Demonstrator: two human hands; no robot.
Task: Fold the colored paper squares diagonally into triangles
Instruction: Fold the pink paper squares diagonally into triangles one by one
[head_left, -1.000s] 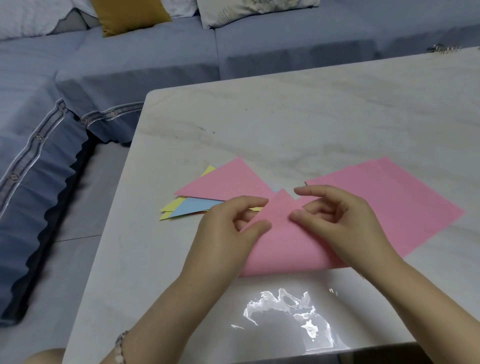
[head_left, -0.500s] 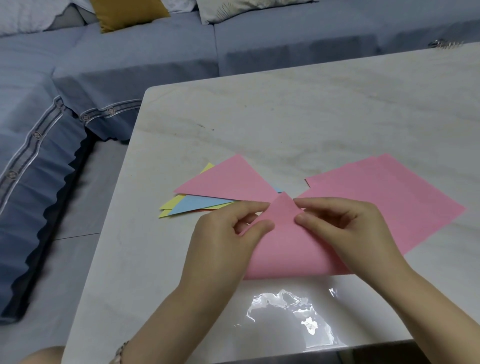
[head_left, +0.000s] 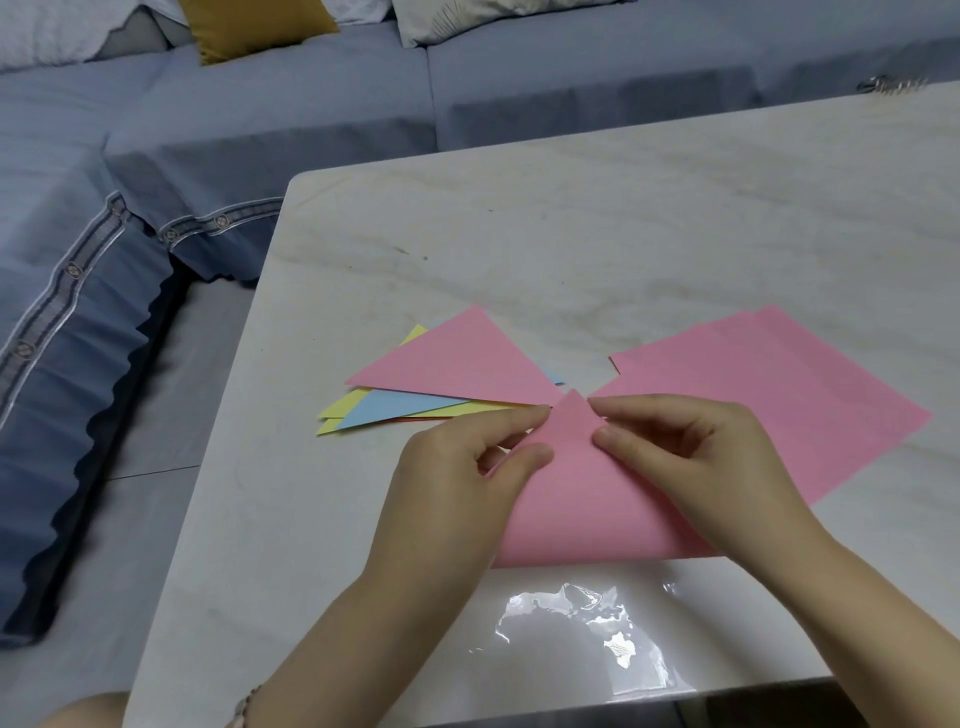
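Note:
A pink paper square (head_left: 582, 509) lies folded over on the marble table (head_left: 571, 234), its doubled corner pointing away from me. My left hand (head_left: 457, 467) pinches that paper's left edge near the tip between thumb and forefinger. My right hand (head_left: 691, 457) pinches the right edge near the same tip. Behind my right hand lies a stack of flat pink squares (head_left: 789, 395). To the left sits a pile of folded triangles: a pink one (head_left: 457, 364) on top, with blue (head_left: 395, 408) and yellow (head_left: 348, 410) ones beneath.
A blue-grey sofa (head_left: 260, 119) wraps around the table's far and left sides, with a mustard cushion (head_left: 249, 26) on it. A small metallic object (head_left: 888, 85) lies at the table's far right edge. Glare marks the table's near edge (head_left: 582, 623).
The folded pink paper's tip has been drawn together and aligned. Both hands have closed in on it, the right fingers dropping from raised to pinching at the tip.

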